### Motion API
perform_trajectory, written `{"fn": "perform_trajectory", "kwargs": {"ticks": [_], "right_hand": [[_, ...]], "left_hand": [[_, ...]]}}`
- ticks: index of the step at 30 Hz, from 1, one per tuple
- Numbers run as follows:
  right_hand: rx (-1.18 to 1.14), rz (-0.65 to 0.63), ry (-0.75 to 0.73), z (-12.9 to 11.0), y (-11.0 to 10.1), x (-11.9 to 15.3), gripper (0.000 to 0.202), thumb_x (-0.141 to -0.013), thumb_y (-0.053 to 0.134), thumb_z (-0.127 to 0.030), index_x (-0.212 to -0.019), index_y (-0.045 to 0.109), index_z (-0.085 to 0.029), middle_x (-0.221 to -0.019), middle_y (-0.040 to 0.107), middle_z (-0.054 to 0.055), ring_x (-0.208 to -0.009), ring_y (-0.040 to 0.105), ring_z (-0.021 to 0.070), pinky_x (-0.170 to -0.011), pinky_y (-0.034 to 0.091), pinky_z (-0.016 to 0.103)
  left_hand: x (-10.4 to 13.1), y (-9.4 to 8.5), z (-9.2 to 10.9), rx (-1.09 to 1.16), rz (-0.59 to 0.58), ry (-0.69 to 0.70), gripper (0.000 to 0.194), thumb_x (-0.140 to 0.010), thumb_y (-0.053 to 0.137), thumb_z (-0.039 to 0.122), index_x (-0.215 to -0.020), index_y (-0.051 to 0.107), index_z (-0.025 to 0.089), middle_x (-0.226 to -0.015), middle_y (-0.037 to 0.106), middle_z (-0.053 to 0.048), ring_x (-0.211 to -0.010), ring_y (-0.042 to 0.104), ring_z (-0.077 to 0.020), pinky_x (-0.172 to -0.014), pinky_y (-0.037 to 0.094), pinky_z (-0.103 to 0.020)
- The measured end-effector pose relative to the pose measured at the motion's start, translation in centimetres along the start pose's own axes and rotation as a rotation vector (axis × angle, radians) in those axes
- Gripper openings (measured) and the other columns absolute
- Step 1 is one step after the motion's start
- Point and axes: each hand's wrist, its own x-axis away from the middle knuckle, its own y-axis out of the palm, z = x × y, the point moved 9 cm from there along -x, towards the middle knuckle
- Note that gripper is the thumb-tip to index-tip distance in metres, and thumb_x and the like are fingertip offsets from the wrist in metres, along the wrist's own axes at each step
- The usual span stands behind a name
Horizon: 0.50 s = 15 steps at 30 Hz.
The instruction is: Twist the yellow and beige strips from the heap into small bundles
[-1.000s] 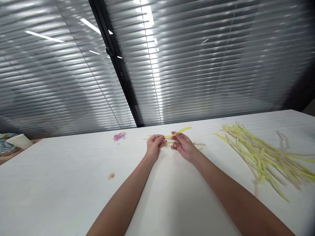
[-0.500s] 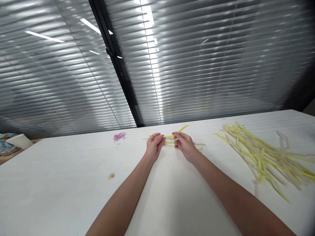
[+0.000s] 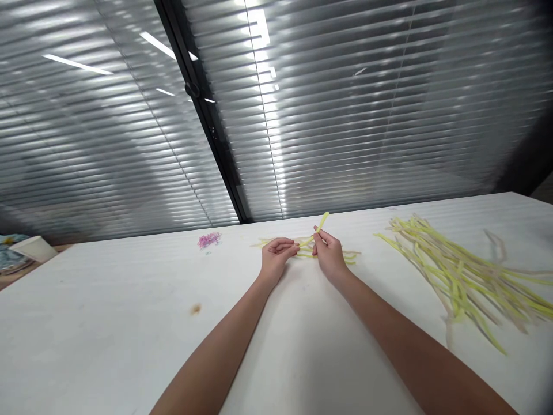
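A yellow strip (image 3: 323,221) is pinched in my right hand (image 3: 328,252), its upper end sticking up past the fingertips. The strip's other end runs to the closed fingertips of my left hand (image 3: 277,257). Beneath and between both hands, several yellow and beige strips (image 3: 351,257) lie on the white table (image 3: 129,323), partly covered by the fingers. To the right spreads a large loose pile of yellow and beige strips (image 3: 464,271).
At the table's back left is a pink and purple scribble-like patch (image 3: 209,240). A brown spot (image 3: 196,309) marks the surface nearer. A white container (image 3: 34,248) stands beyond the left edge. Blinds (image 3: 345,115) rise behind the table.
Both hands have shifted slightly right. The strip's free end at my right hand now points more steeply upward.
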Motion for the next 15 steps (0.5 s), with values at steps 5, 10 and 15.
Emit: {"fn": "perform_trajectory", "kwargs": {"ticks": [5, 10, 15], "right_hand": [[0.150, 0.072, -0.135, -0.6, -0.8, -0.1, 0.040, -0.082, 0.050, -0.044, -0.106, 0.064, -0.015, -0.076, 0.062, 0.003, -0.051, 0.047, 0.0102, -0.052, 0.038, 0.025], [0.149, 0.134, -0.156, -0.7, -1.3, 0.0, 0.048, -0.080, 0.052, -0.038, -0.124, 0.053, -0.017, -0.091, 0.067, 0.006, -0.052, 0.052, 0.0100, -0.054, 0.042, 0.025], [0.207, 0.113, -0.204, -1.5, -1.1, 0.3, 0.041, -0.081, 0.052, -0.033, -0.117, 0.062, -0.017, -0.087, 0.065, 0.005, -0.047, 0.041, 0.0077, -0.050, 0.038, 0.024]], "left_hand": [[0.4, 1.2, 0.3, -0.089, -0.090, 0.050, 0.027, -0.055, 0.083, 0.023, -0.075, 0.067, 0.013, -0.078, 0.070, -0.008, -0.079, 0.067, -0.0179, -0.078, 0.053, -0.028], [1.0, 2.3, 0.4, -0.160, -0.166, 0.075, 0.025, -0.057, 0.082, 0.023, -0.075, 0.068, 0.013, -0.080, 0.071, -0.009, -0.077, 0.067, -0.0178, -0.079, 0.054, -0.030], [0.4, 0.7, 0.6, -0.067, -0.013, 0.057, 0.029, -0.055, 0.083, 0.025, -0.076, 0.067, 0.013, -0.077, 0.070, -0.008, -0.076, 0.067, -0.0180, -0.076, 0.054, -0.030]]}}
